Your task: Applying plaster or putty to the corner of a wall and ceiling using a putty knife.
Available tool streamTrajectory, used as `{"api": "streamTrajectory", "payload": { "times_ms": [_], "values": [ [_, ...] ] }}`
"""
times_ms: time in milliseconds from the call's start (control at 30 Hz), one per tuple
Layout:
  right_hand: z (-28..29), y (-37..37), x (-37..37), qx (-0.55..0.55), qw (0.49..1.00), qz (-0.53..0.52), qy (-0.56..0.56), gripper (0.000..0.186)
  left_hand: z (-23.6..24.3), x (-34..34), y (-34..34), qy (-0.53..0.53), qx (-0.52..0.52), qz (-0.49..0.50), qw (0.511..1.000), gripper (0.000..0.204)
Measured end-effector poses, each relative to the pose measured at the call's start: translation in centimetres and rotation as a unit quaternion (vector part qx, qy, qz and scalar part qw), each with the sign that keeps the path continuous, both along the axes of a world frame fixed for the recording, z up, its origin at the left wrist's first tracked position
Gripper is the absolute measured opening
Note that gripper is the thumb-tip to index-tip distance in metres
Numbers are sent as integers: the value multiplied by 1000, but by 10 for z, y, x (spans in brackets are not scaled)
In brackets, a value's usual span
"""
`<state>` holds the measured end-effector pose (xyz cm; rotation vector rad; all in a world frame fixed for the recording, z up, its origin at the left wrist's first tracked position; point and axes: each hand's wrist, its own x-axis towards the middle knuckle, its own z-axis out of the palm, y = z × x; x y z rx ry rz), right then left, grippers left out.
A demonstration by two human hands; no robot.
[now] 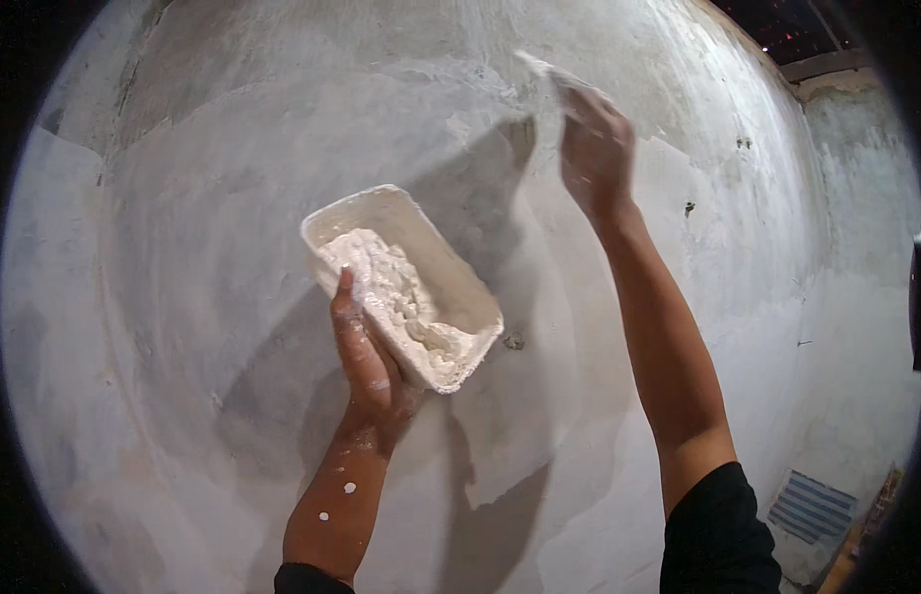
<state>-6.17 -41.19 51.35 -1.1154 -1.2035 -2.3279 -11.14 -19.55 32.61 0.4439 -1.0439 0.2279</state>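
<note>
My left hand (366,361) grips a white rectangular plastic tub (443,259) from beneath, its thumb over the near left rim. The tub is tilted, and thick off-white wall putty (381,282) lies along its lower left side and bottom end. Flecks of putty mark the left hand and forearm. Higher and to the right, my right hand (597,148) is closed round a putty knife (550,71), its pale blade pointing up and left against the wall. Motion smears this hand and the blade, so the handle is hidden and blade contact is unclear.
A grey plastered wall (213,188) with patchy pale coats fills the view. Small holes (689,209) break its surface on the right. Beyond the right corner stands another wall (867,178); a blue-grey striped panel (812,506) is low down there. Dark roofing shows at the upper right.
</note>
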Motion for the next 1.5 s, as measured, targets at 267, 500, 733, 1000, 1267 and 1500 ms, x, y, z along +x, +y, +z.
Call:
{"api": "streamTrajectory", "payload": {
  "times_ms": [267,500,733,1000,1267,1500],
  "values": [
    [-12,80,15,-67,957,-281,-37,15,3,4,13,-34,-103,184,977,67],
    [13,58,-38,34,936,-323,137,18,1,11,21,-107,-115,368,916,67],
    [56,-43,-47,204,913,-161,313,24,-8,27,29,-234,-77,648,721,86],
    [73,-30,-48,219,815,-121,522,24,-5,21,35,-193,-77,574,792,86],
    [83,-7,-33,198,824,-101,521,24,-5,14,52,-181,-57,580,793,87],
    [91,-13,-24,215,824,-248,462,26,2,-5,39,-99,-101,257,956,75]
  ]
}}
